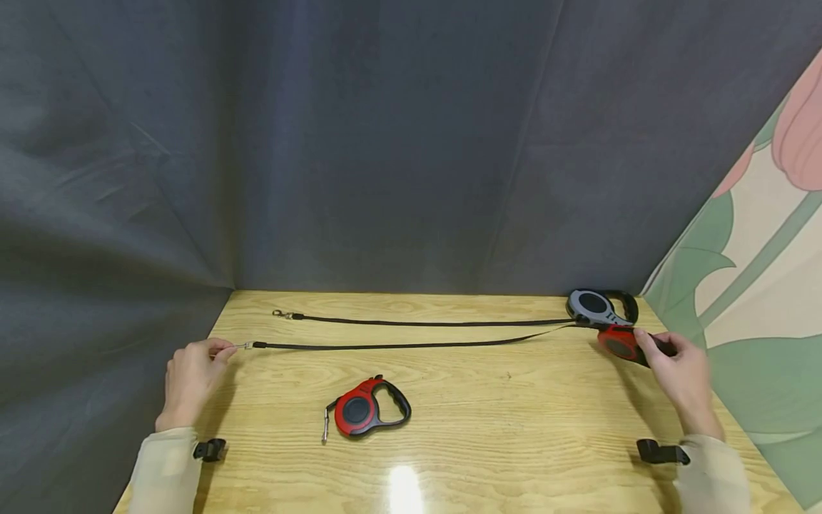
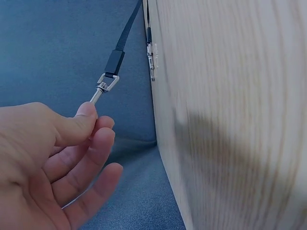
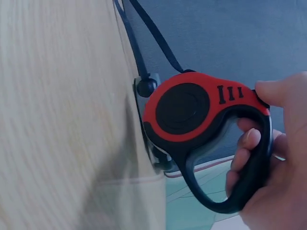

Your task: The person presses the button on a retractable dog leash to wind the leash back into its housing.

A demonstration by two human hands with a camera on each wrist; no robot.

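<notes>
My right hand (image 1: 682, 371) grips the black loop handle of a red retractable dog leash (image 3: 160, 127), held up off the table at the right. In the right wrist view the thumb lies at the top of the handle and the fingers wrap through the loop. A black strap (image 1: 385, 347) runs from it to the left, drawn out long. At its far end my left hand (image 1: 191, 380) pinches the silver metal clip (image 2: 97, 92) between thumb and index finger, the other fingers loosely bent.
A grey retractable leash (image 1: 589, 305) lies at the back right, its strap (image 1: 437, 324) stretched left to a metal clip (image 1: 281, 314). Another red retractable leash (image 1: 357, 410) lies front of centre, strap wound in. Dark cloth (image 1: 398, 143) stands behind the wooden table (image 1: 501, 428); flowered fabric (image 1: 758, 300) hangs right.
</notes>
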